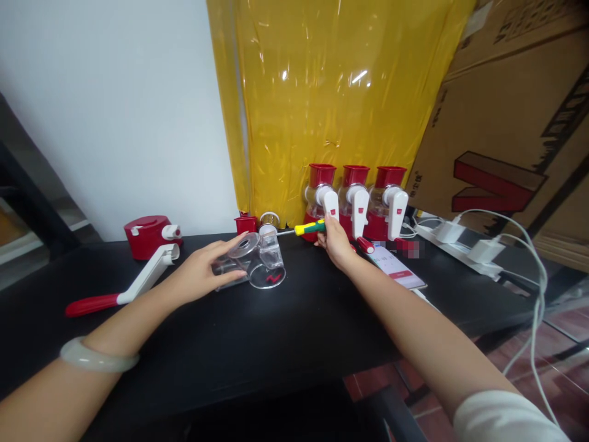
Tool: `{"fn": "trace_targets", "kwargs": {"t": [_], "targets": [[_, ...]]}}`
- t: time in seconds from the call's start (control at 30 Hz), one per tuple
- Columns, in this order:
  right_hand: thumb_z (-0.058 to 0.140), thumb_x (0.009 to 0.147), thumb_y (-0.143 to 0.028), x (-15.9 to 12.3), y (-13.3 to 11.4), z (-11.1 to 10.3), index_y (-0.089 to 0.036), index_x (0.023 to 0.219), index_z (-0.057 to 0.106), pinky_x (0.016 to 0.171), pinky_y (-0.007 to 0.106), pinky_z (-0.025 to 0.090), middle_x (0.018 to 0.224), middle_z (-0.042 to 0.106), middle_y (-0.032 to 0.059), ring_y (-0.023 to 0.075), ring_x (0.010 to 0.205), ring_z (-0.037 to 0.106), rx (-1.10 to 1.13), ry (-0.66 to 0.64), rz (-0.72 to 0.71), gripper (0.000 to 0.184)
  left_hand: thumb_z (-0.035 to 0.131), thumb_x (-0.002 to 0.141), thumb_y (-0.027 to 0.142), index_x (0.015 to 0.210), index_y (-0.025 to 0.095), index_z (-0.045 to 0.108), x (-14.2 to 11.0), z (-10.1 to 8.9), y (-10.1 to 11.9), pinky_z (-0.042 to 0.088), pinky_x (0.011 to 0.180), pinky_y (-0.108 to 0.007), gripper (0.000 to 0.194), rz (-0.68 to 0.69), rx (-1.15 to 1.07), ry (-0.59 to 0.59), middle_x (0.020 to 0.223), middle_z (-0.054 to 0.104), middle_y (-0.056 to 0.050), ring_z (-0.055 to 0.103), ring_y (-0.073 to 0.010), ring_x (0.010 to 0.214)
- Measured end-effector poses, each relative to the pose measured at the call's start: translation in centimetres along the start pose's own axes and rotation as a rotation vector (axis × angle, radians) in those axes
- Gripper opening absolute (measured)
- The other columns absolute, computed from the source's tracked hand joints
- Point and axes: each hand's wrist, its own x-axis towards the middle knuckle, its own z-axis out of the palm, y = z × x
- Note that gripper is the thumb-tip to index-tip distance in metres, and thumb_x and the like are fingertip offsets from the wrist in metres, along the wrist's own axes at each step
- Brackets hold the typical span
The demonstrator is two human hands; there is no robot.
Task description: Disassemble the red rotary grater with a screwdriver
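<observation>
My left hand (207,267) is wrapped round a clear plastic grater housing (267,275), which lies on its side on the black table. In my right hand (337,240) is a screwdriver (304,229) with a yellow and green handle. Its metal shaft points left, and the tip is by the top of the clear housing; whether they touch I cannot tell. Just behind the housing are a metal grater drum (269,220) and a small red hopper (245,223). Left of my left hand lie a red base (148,236) and a white crank handle (146,275) with a red grip.
Three assembled red-and-white rotary graters (355,202) stand in a row at the back right. In front of them lies a phone (398,270). A power strip (460,245) with white cables sits farther right, beside a large cardboard box (501,123). Yellow film (331,92) hangs behind.
</observation>
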Motion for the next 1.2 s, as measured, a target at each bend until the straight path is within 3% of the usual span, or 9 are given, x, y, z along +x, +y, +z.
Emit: {"fn": "trace_targets", "kwargs": {"t": [0.1,0.3,0.37,0.47,0.57,0.7,1.0,1.2], "targets": [[0.063,0.085,-0.053,-0.25,-0.35,0.18,-0.024,0.08,0.047,0.049,0.022,0.044,0.046,0.034,-0.0115,0.0073,0.04,0.031,0.028,-0.009,0.023,0.033,0.066,0.088,0.058,0.158,0.037,0.032,-0.05,0.0,0.03,0.055,0.086,-0.038,0.081,-0.001,-0.014,0.006,0.117,0.064,-0.006,0.063,-0.0261,0.101],[0.06,0.085,-0.038,-0.15,-0.7,0.81,-0.024,0.082,0.046,0.055,0.024,0.049,0.055,0.046,-0.0076,0.0095,0.048,0.047,0.195,0.071,0.132,0.02,0.067,0.089,0.056,0.158,0.039,0.033,-0.1,0.21,-0.25,0.056,0.085,-0.039,0.079,0.005,-0.053,0.008,0.121,0.063,-0.007,0.063,-0.0271,0.105],[0.058,0.087,-0.039,-0.11,-0.66,0.81,-0.024,0.082,0.046,0.056,0.025,0.05,0.056,0.048,-0.0061,0.0104,0.049,0.049,0.218,0.068,0.154,0.021,0.068,0.089,0.055,0.157,0.039,0.033,-0.11,0.21,-0.24,0.056,0.084,-0.039,0.079,0.011,-0.05,0.015,0.122,0.063,-0.007,0.063,-0.027,0.105],[0.055,0.089,-0.056,-0.05,-0.46,0.62,-0.024,0.084,0.047,0.053,0.026,0.051,0.057,0.05,-0.0049,0.0116,0.049,0.05,0.192,0.066,0.119,0.033,0.067,0.089,0.054,0.157,0.04,0.033,-0.11,0.13,-0.07,0.056,0.086,-0.038,0.077,0.022,-0.043,0.017,0.124,0.063,-0.006,0.063,-0.0269,0.107],[0.055,0.085,-0.069,0.01,-0.19,0.33,-0.025,0.085,0.048,0.05,0.026,0.049,0.053,0.045,-0.0074,0.0105,0.043,0.044,0.088,0.054,0.043,0.045,0.067,0.089,0.053,0.157,0.039,0.033,-0.09,0.08,0.06,0.055,0.086,-0.038,0.077,0.018,-0.038,0.014,0.124,0.064,-0.007,0.063,-0.0267,0.108],[0.063,0.083,-0.062,-0.06,-0.14,0.24,-0.025,0.083,0.047,0.051,0.023,0.047,0.046,0.036,-0.0117,0.0075,0.039,0.033,0.041,0.012,0.013,0.04,0.067,0.089,0.053,0.157,0.039,0.034,-0.08,0.16,-0.02,0.056,0.085,-0.037,0.077,0.011,-0.037,0.019,0.123,0.064,-0.006,0.064,-0.0263,0.106],[0.058,0.088,-0.04,-0.23,-0.59,0.75,-0.023,0.083,0.052,0.057,0.024,0.052,0.054,0.047,-0.0066,0.0096,0.049,0.047,0.229,0.052,0.126,0.019,0.068,0.089,0.054,0.157,0.039,0.034,-0.1,0.16,-0.04,0.057,0.088,-0.039,0.078,0.007,-0.055,0.008,0.127,0.063,-0.007,0.063,-0.0273,0.11],[0.06,0.088,-0.057,-0.13,-0.28,0.55,-0.024,0.079,0.05,0.054,0.025,0.051,0.053,0.045,-0.0063,0.0102,0.047,0.045,0.147,0.056,0.055,0.035,0.068,0.088,0.055,0.156,0.038,0.036,-0.07,0.09,0.08,0.056,0.087,-0.038,0.077,0.013,-0.046,0.019,0.126,0.065,-0.007,0.064,-0.0271,0.107]]}}
